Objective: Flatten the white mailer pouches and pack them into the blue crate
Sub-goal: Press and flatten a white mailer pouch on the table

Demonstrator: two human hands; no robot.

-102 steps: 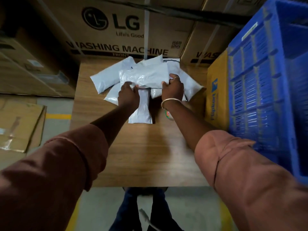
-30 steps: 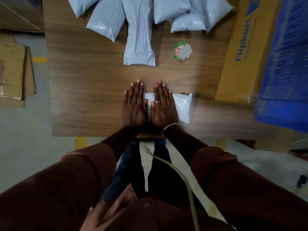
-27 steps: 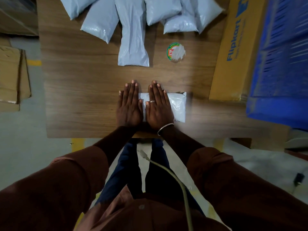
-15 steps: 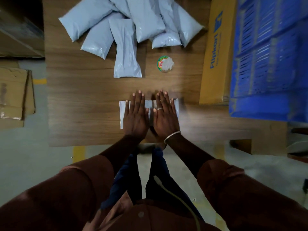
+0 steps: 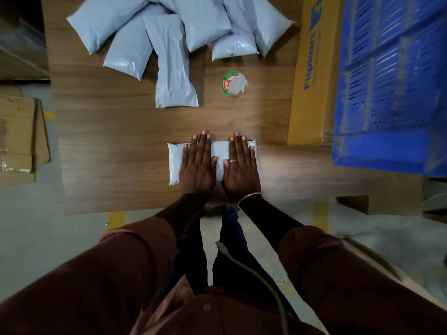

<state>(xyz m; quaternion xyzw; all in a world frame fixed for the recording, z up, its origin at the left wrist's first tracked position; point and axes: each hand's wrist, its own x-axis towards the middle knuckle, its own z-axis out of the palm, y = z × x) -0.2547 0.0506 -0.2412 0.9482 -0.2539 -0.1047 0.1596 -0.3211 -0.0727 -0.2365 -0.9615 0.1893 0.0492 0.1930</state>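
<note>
One white mailer pouch lies crosswise near the front edge of the wooden table. My left hand and my right hand rest flat on top of it, palms down, fingers stretched forward, side by side with a strip of pouch showing between them. Several more white pouches lie heaped at the far side of the table. The blue crate stands to the right, its slotted wall facing me.
A yellow Flipkart carton stands between the table and the crate. A round green and red sticker lies on the table middle. Flattened cardboard lies on the floor at left. A pale cable hangs down by my legs.
Since a few seconds ago one pouch came from the heap to the front edge. In the last second my flat hands have spread apart over it, and more of its left end shows.
</note>
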